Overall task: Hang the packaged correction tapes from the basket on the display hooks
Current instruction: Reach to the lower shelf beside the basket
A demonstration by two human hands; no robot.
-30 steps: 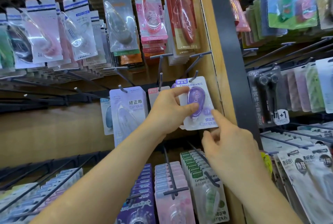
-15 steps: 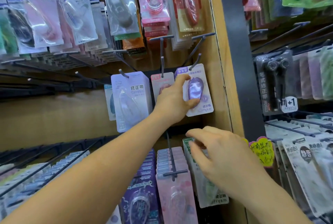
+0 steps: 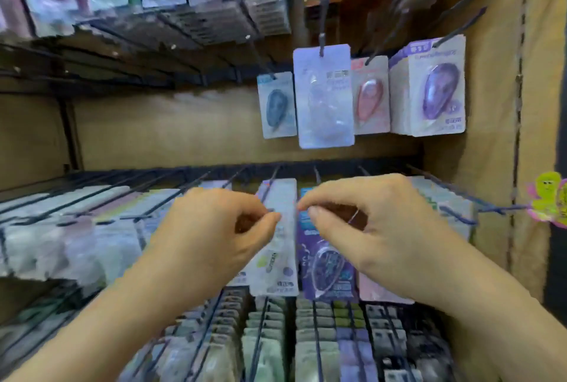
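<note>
Both hands are down at the lower row of hooks. My left hand [image 3: 214,237] pinches the upper left edge of a white packaged correction tape [image 3: 280,262] with thumb and forefinger. My right hand [image 3: 371,234] pinches at the pack's upper right edge, though blur hides the exact contact. The white pack hangs upright beside a dark purple pack [image 3: 326,262]. Above, a purple packaged correction tape [image 3: 432,90] hangs at the front of a stack on the rightmost hook, free of both hands. The basket is out of view.
On the upper row, pink [image 3: 369,96], lavender [image 3: 323,99] and blue [image 3: 276,105] packs hang to the left of the purple one. Long black hooks [image 3: 460,206] stick out toward me. A wooden side panel [image 3: 491,151] closes the right. Packed rows hang below and left.
My left hand let go of the purple pack, which stays on its hook. Both hands dropped to the lower row and closed on the white pack; the view tilted down.
</note>
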